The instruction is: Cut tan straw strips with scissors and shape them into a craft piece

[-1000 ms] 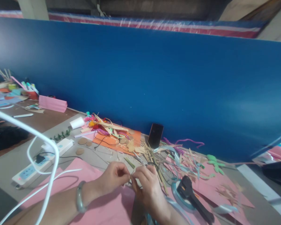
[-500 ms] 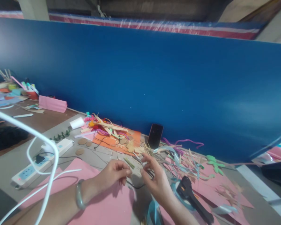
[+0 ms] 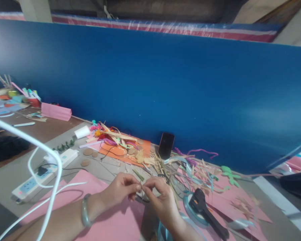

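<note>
My left hand (image 3: pixel 121 190) and my right hand (image 3: pixel 158 197) meet over the pink paper sheet (image 3: pixel 107 217), fingertips pinched together on a thin dark wire (image 3: pixel 141 197) that loops below them. A grey bangle (image 3: pixel 84 211) sits on my left wrist. Just behind the hands lies a heap of straw strips and ribbons (image 3: pixel 180 170).
A black glue gun (image 3: pixel 205 211) lies to the right on a roll of blue ribbon (image 3: pixel 188 207). A dark phone (image 3: pixel 166 145) leans on the blue partition (image 3: pixel 165 93). A white power strip (image 3: pixel 40 175) and white cable (image 3: pixel 50 160) are at the left. An orange sheet (image 3: pixel 122 150) holds scraps.
Half a second ago my right hand was lifted and open, away from the left. It has come back down and pinched the wire beside my left fingertips.
</note>
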A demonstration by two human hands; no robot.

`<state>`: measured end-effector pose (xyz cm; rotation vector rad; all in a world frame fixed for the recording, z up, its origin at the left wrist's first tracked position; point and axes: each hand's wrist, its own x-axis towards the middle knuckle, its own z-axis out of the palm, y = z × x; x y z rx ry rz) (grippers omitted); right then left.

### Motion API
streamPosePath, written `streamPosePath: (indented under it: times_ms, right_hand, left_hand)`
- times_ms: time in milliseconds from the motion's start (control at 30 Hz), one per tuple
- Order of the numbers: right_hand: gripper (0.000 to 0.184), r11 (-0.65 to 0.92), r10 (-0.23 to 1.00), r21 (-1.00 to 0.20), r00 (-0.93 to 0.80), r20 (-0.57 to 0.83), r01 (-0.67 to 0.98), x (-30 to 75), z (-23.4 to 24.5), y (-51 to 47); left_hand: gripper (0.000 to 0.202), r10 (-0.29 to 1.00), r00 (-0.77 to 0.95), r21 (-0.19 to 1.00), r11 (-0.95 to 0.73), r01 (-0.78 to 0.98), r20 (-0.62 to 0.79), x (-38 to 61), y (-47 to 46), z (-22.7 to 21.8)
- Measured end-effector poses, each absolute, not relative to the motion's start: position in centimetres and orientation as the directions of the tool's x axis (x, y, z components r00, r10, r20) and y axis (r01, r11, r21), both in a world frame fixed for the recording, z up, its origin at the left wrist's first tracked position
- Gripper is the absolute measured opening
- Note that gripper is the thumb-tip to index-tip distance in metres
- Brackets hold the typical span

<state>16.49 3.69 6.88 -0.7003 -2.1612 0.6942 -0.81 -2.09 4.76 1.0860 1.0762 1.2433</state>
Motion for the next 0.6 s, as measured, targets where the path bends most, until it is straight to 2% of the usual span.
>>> streamPosePath:
  times_ms: [100, 200, 333, 367, 467, 533, 600]
  right_hand:
    - [0.018, 0.726, 0.648, -0.625, -0.592, 0.48, 0.287, 16.6, 6.7, 3.5]
    - [0.018, 0.681, 0.679, -0.669, -0.599, 0.425, 0.297, 16.8, 6.3, 3.5]
    - [0.039, 0.578, 0.749, -0.769, -0.552, 0.367, 0.273, 16.9, 6.2, 3.8]
    - [0.039, 0.559, 0.759, -0.787, -0.542, 0.361, 0.259, 16.9, 6.3, 3.9]
    - [0.02, 0.492, 0.768, -0.843, -0.565, 0.302, 0.217, 16.7, 6.9, 3.9]
    - [0.034, 0.436, 0.765, -0.872, -0.601, 0.231, 0.22, 16.6, 7.3, 3.8]
    - [0.024, 0.417, 0.761, -0.881, -0.616, 0.202, 0.226, 16.5, 7.4, 3.7]
  left_hand:
    - [0.026, 0.999, 0.03, 0.986, 0.018, -0.168, -0.013, -0.7, -2.1, 4.9]
    - [0.024, 0.999, 0.026, 0.974, 0.039, -0.222, -0.034, -0.6, -2.1, 5.0]
    - [0.019, 0.996, 0.043, 0.964, 0.086, -0.25, -0.078, -0.7, -2.0, 4.8]
    - [0.018, 0.995, 0.049, 0.965, 0.091, -0.244, -0.081, -0.7, -2.0, 4.6]
    - [0.016, 0.995, 0.07, 0.97, 0.08, -0.23, -0.066, -0.7, -2.0, 4.2]
    - [0.017, 0.994, 0.096, 0.973, 0.062, -0.222, -0.042, -0.7, -2.0, 4.0]
    - [0.017, 0.993, 0.11, 0.973, 0.057, -0.222, -0.033, -0.6, -2.0, 3.9]
